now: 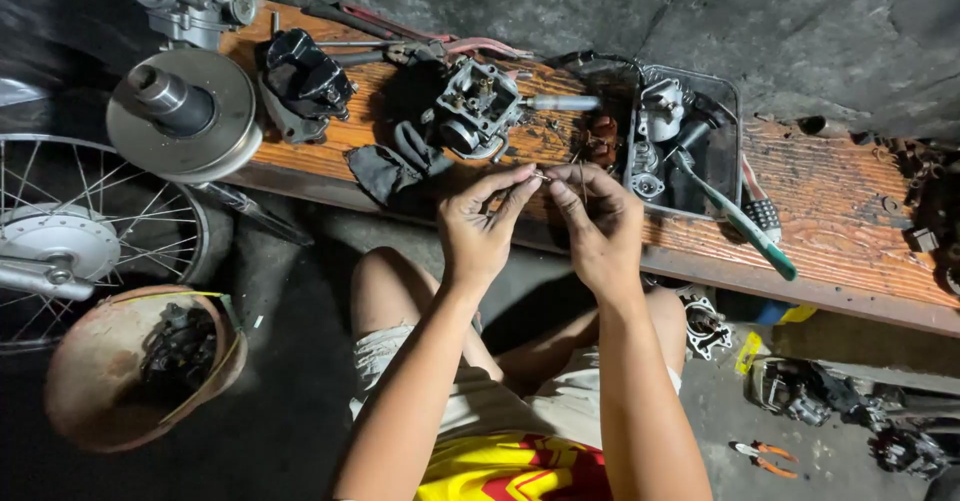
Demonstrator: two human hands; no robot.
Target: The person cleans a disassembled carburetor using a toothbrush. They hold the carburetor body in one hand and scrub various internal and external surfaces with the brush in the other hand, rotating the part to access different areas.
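My left hand (pixel 480 223) and my right hand (pixel 598 223) meet fingertip to fingertip over the front edge of a wooden plank (pixel 830 201). Between the fingertips they pinch a tiny metal part (pixel 541 174), too small to identify. A thin wire or needle seems to stick up from my right hand's fingers. Just beyond the hands, a carburetor body (pixel 477 104) rests on the plank beside a black glove (pixel 395 166).
A black tray (pixel 726 91) of metal parts holds a green-handled toothbrush (pixel 735 216). A pulley disc (pixel 185 111), a black cover (pixel 303 76), pliers and tools lie on the plank. A spoked wheel (pixel 70 236), a bowl (pixel 100 381) of parts, and orange pliers (pixel 762 456) sit on the floor.
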